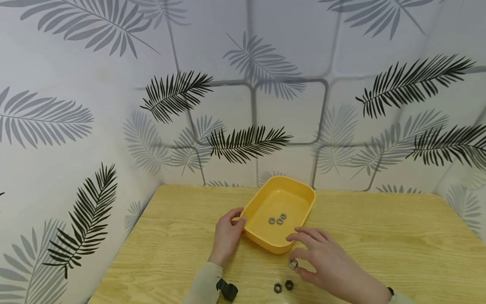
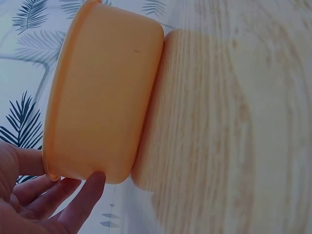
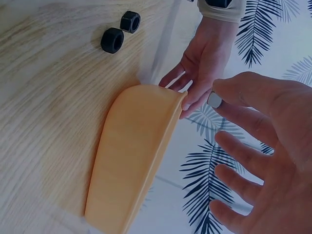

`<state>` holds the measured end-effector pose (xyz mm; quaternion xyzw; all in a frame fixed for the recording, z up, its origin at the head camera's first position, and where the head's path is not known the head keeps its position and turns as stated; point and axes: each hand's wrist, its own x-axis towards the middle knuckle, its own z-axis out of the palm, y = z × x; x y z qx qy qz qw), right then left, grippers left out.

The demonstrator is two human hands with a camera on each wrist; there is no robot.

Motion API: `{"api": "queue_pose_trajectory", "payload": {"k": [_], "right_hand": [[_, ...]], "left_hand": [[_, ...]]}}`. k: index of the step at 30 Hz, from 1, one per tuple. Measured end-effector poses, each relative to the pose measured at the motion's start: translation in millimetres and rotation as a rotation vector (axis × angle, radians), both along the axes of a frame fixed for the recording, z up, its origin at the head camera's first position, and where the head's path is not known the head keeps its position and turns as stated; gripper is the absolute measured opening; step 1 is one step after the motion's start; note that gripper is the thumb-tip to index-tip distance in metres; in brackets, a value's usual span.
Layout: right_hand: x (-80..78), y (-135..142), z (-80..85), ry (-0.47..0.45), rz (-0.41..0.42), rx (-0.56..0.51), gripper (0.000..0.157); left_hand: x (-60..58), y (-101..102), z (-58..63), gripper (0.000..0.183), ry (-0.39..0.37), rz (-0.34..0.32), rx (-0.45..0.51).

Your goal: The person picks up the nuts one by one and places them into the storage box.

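A yellow plastic tray [image 1: 262,198] stands on the wooden table, with several silver hex nuts [image 1: 279,221] on its floor. My left hand [image 1: 226,236] holds the tray's near left corner; in the left wrist view the thumb lies at the rim and the fingers [image 2: 90,197] reach under it against the outer wall. Between thumb and index finger my right hand [image 1: 326,261] pinches a silver nut [image 1: 293,264], just outside the tray's near right corner. That nut [image 3: 214,100] also shows at the fingertips in the right wrist view, the other fingers spread.
Two dark nuts, one [image 1: 278,287] beside the other [image 1: 289,284], lie on the table [image 1: 379,236] in front of the tray. Behind the table rises a wall [image 1: 228,105] with a leaf pattern. A black watch [image 1: 227,289] sits on the left wrist.
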<state>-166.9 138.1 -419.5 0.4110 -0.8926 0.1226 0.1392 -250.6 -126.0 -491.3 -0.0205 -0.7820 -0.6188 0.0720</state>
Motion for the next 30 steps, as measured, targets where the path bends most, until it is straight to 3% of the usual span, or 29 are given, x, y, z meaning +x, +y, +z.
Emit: {"api": "queue_pose_trajectory", "payload": {"k": [19,30], "right_hand": [[-21.0,4.4,2.3,0.086,-0.069,-0.092,0.024],[-35.6,8.1,7.5,0.089,-0.109,-0.076,0.022]], "left_hand": [[0.2,0.3,-2.8,0.032,0.006,-0.005,-0.006],[0.2,-1.1,-4.5,0.033,0.007,-0.018,0.027]]}}
